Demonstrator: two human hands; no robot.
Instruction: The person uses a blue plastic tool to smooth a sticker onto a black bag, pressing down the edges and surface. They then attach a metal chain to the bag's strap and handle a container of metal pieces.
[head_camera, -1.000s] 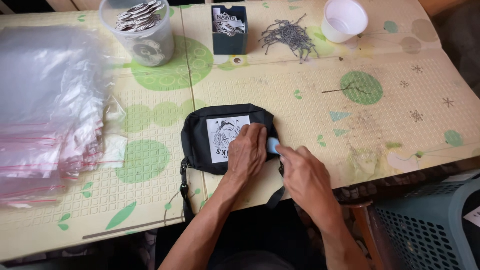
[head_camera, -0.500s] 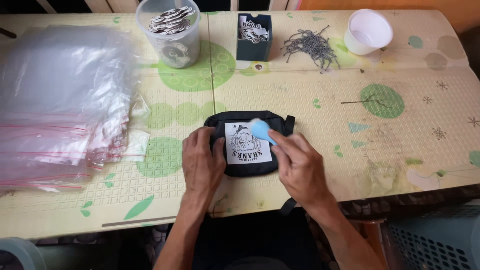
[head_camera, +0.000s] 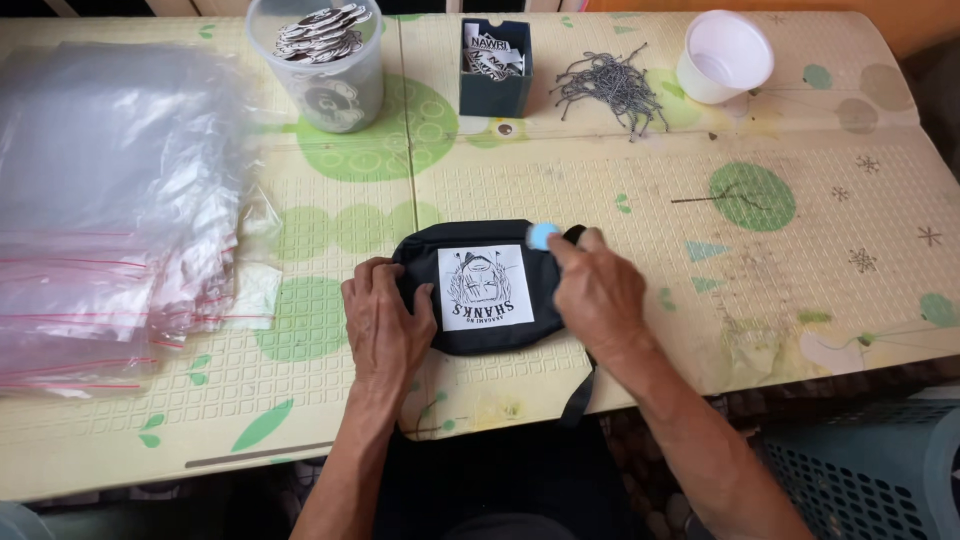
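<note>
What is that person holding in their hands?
The right hand pinches a small light-blue piece by its lower edge; the left hand presses flat on the black pouch.

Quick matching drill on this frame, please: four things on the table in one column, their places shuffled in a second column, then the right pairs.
1. black pouch
2. white cup
3. clear plastic bags
4. small light-blue piece

A. far right of the table's back edge
B. stacked at the table's left
C. at the right hand's fingertips
D. under both hands, left hand on its left end

Pairs: 1-D, 2-A, 3-B, 4-C
</note>
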